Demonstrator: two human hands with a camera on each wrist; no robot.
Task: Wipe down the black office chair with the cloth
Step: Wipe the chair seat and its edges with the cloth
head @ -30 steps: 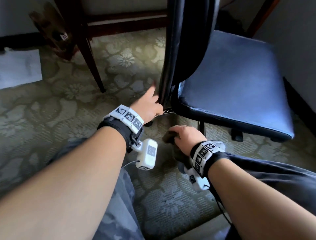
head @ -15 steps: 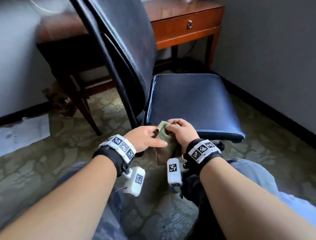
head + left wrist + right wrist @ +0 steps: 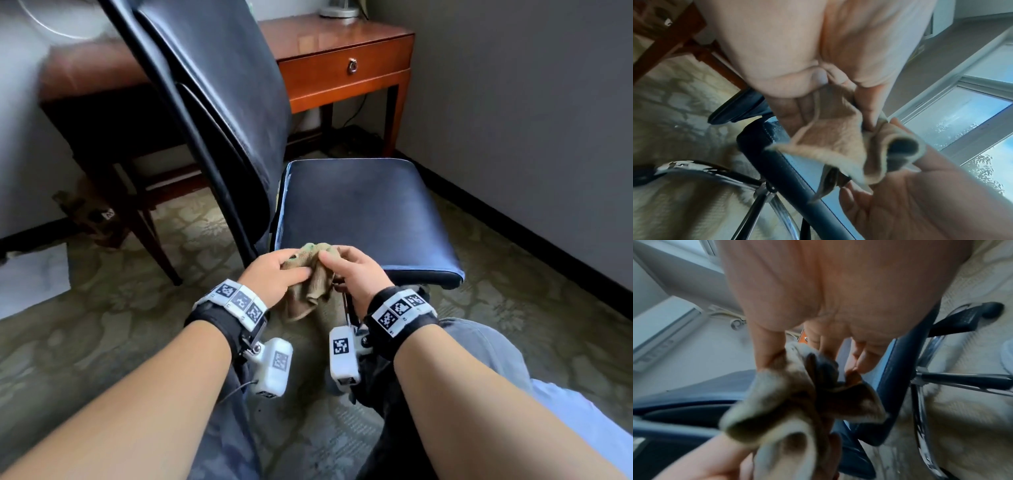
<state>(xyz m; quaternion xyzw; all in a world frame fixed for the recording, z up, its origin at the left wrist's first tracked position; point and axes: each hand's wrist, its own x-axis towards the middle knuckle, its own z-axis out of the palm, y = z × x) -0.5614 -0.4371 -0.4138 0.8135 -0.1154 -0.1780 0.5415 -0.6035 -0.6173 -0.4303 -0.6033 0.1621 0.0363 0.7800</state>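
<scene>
The black office chair (image 3: 359, 202) stands ahead of me, its seat facing right and its tall backrest (image 3: 219, 102) rising at the left. A crumpled tan-green cloth (image 3: 310, 277) hangs between both hands just in front of the seat's near corner. My left hand (image 3: 279, 270) grips the cloth's left side, thumb on top. My right hand (image 3: 352, 270) pinches its right side. In the left wrist view the cloth (image 3: 836, 146) bunches between fingers above the seat edge (image 3: 781, 162). In the right wrist view the cloth (image 3: 789, 394) hangs blurred before the seat (image 3: 898, 369).
A wooden desk with a drawer (image 3: 346, 65) stands behind the chair, against a grey wall (image 3: 531, 120) on the right. The chair's chrome base (image 3: 764, 194) sits on patterned carpet (image 3: 102, 325). White paper (image 3: 30, 277) lies at the left. My knees are below.
My left hand left the backrest's lower edge and came to the cloth. The right hand lifted the cloth from the floor to the seat's corner; both now hold it. My head tilted up.
</scene>
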